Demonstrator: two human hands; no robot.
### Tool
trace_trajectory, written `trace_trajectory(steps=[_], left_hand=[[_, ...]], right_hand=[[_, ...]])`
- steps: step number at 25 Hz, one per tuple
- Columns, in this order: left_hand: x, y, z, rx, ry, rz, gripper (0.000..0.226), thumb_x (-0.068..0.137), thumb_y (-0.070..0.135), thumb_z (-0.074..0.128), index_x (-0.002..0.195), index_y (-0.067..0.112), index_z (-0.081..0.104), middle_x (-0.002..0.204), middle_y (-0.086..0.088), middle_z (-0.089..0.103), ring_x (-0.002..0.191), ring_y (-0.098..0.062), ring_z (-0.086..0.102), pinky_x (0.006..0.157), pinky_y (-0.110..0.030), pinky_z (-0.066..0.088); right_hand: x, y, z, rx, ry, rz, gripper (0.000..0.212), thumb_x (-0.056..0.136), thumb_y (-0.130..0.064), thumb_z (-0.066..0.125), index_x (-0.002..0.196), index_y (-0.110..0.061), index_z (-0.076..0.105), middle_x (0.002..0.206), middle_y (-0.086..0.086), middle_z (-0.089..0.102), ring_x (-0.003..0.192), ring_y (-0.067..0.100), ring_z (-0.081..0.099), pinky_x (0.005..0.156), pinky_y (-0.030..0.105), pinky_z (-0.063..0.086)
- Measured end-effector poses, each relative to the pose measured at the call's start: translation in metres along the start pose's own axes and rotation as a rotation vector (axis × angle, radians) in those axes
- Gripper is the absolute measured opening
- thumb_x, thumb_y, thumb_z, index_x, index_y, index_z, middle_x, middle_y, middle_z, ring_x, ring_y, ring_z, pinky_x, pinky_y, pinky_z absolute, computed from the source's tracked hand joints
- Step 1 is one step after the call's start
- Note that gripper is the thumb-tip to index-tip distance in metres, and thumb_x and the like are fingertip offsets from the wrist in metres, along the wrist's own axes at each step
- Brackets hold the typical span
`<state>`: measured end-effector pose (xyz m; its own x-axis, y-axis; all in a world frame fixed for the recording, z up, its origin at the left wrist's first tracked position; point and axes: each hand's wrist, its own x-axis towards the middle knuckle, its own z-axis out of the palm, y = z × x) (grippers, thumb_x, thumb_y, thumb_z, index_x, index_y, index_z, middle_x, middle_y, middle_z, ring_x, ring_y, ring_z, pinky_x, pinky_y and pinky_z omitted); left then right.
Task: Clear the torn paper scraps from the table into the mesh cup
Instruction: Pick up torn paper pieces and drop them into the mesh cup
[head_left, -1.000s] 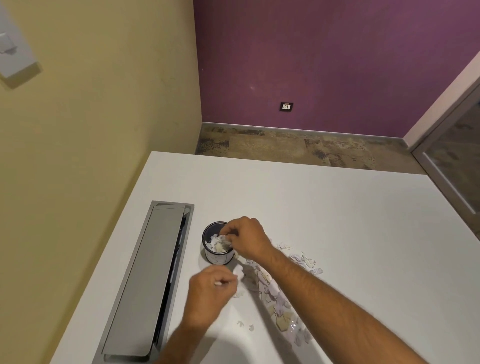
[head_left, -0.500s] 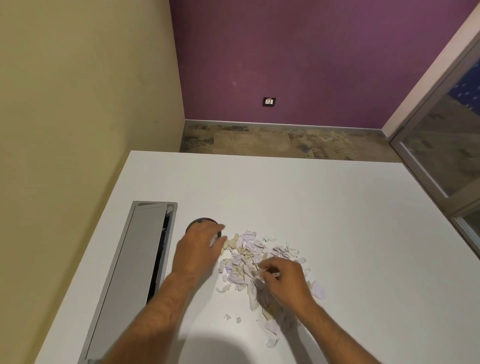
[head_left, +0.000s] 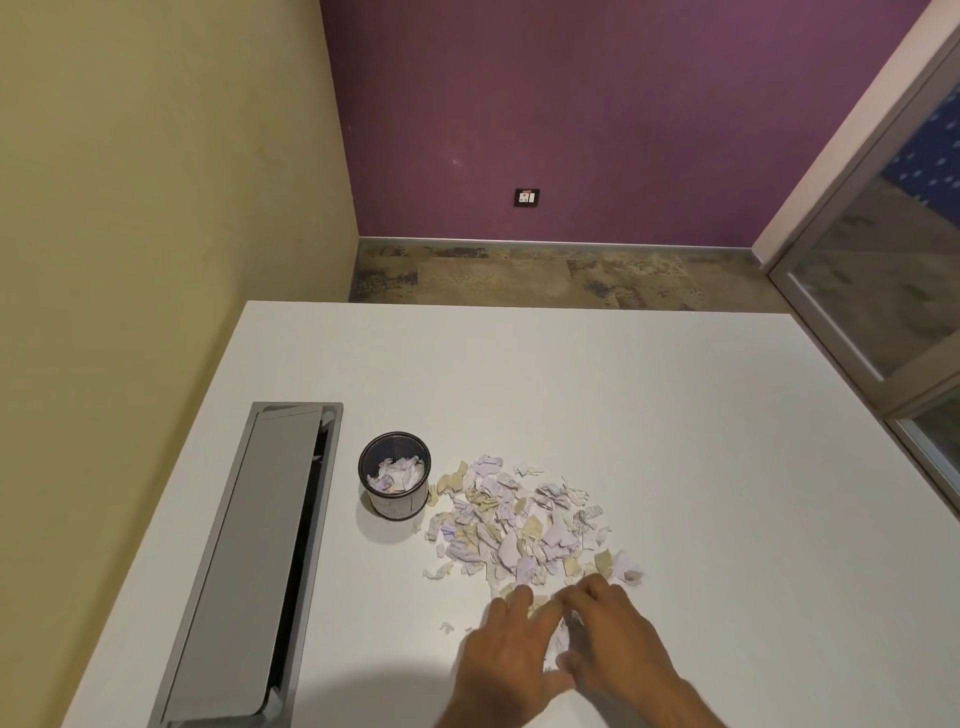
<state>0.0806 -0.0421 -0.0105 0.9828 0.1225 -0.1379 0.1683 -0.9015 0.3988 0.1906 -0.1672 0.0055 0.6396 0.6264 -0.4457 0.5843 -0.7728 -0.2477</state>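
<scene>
Both hands gather torn paper scraps at the near edge of the pile, beside a partly filled mesh cup.

The left hand (head_left: 506, 649) and right hand (head_left: 613, 629) lie side by side, palms down, on the white table (head_left: 675, 415), their fingers spread over the nearest scraps; each grip is wide and neither visibly holds paper, though what lies under the palms is hidden. This cupped placement suggests a raking-together of loose pieces, so that more can be lifted at once. The paper scraps (head_left: 519, 525) form a heap reaching almost to the mesh cup (head_left: 395, 475), which stands upright just left of it, kept near presumably to shorten each transfer. Most scraps remain on the table.
</scene>
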Motion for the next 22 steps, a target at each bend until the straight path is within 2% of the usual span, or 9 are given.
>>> trace_trajectory(steps=[2,7,8,10,12,13,15,17,22], left_hand=[[0.002,0.004,0.001,0.037,-0.041,0.015,0.060,0.045,0.064,0.076,0.097,0.036,0.067,0.089,0.009,0.067,0.066,-0.011,0.062,0.036,-0.017,0.047],[0.001,-0.006,0.009,-0.011,-0.006,-0.028,0.029,0.044,0.041,0.084,0.062,0.027,0.066,0.069,0.010,0.062,0.049,-0.009,0.056,0.037,-0.018,0.045],[0.001,-0.010,0.012,-0.079,0.005,-0.054,0.023,0.049,0.033,0.083,0.064,0.025,0.067,0.069,0.008,0.062,0.052,-0.010,0.059,0.043,-0.020,0.048],[-0.001,-0.018,0.012,-0.210,-0.021,-0.160,0.012,0.074,0.023,0.065,0.084,0.021,0.071,0.090,0.001,0.066,0.080,-0.017,0.065,0.070,-0.026,0.053],[-0.005,-0.029,0.016,-0.241,0.067,-0.183,0.023,0.084,0.022,0.050,0.098,0.021,0.068,0.106,0.001,0.064,0.098,-0.019,0.061,0.085,-0.028,0.046],[-0.005,-0.030,0.015,-0.242,0.029,-0.214,0.019,0.081,0.022,0.055,0.094,0.022,0.069,0.101,0.004,0.066,0.094,-0.017,0.062,0.081,-0.026,0.047],[-0.007,-0.033,0.014,-0.285,0.058,-0.192,0.015,0.057,0.014,0.075,0.069,0.022,0.069,0.074,0.007,0.068,0.065,-0.013,0.065,0.056,-0.022,0.052],[-0.010,-0.036,0.019,-0.342,0.131,-0.178,0.017,0.040,0.012,0.071,0.053,0.021,0.064,0.055,0.007,0.063,0.046,-0.016,0.060,0.037,-0.020,0.045],[-0.017,-0.039,0.008,-0.424,0.301,-0.214,0.008,0.047,0.014,0.053,0.047,0.018,0.060,0.048,0.006,0.057,0.039,-0.020,0.053,0.034,-0.018,0.042]], right_hand=[[0.001,-0.001,0.005,0.006,0.032,-0.027,0.038,0.079,-0.042,0.062,0.115,-0.034,0.055,0.117,-0.012,0.048,0.110,0.015,0.047,0.074,0.028,0.049],[0.001,-0.002,0.018,0.061,0.169,-0.052,0.028,0.088,-0.026,0.049,0.110,-0.031,0.065,0.112,-0.016,0.063,0.103,0.009,0.056,0.077,0.025,0.048],[0.002,-0.003,0.019,0.072,0.175,-0.050,0.029,0.087,-0.023,0.049,0.107,-0.030,0.068,0.110,-0.014,0.066,0.101,0.010,0.058,0.077,0.025,0.048],[0.002,-0.004,0.019,0.123,0.167,-0.021,0.027,0.083,-0.020,0.052,0.098,-0.029,0.072,0.102,-0.012,0.070,0.094,0.010,0.062,0.077,0.023,0.049],[0.005,-0.007,0.010,0.237,0.160,0.036,0.022,0.078,-0.016,0.058,0.084,-0.028,0.075,0.084,-0.013,0.071,0.077,0.004,0.063,0.070,0.020,0.049],[0.008,-0.010,0.002,0.312,0.162,0.054,0.020,0.075,-0.014,0.063,0.076,-0.029,0.076,0.075,-0.014,0.070,0.069,0.002,0.062,0.066,0.018,0.049],[0.015,-0.023,-0.021,0.470,0.180,0.043,0.024,0.071,-0.009,0.073,0.066,-0.032,0.075,0.063,-0.017,0.069,0.059,-0.002,0.060,0.060,0.015,0.048],[0.026,-0.045,-0.051,0.581,0.200,-0.024,0.023,0.067,-0.008,0.079,0.065,-0.031,0.077,0.060,-0.018,0.070,0.055,-0.003,0.059,0.056,0.011,0.046],[0.078,-0.122,-0.110,0.717,0.188,-0.221,0.015,0.069,-0.009,0.083,0.077,-0.021,0.079,0.067,-0.011,0.074,0.060,0.002,0.067,0.058,0.019,0.056]])
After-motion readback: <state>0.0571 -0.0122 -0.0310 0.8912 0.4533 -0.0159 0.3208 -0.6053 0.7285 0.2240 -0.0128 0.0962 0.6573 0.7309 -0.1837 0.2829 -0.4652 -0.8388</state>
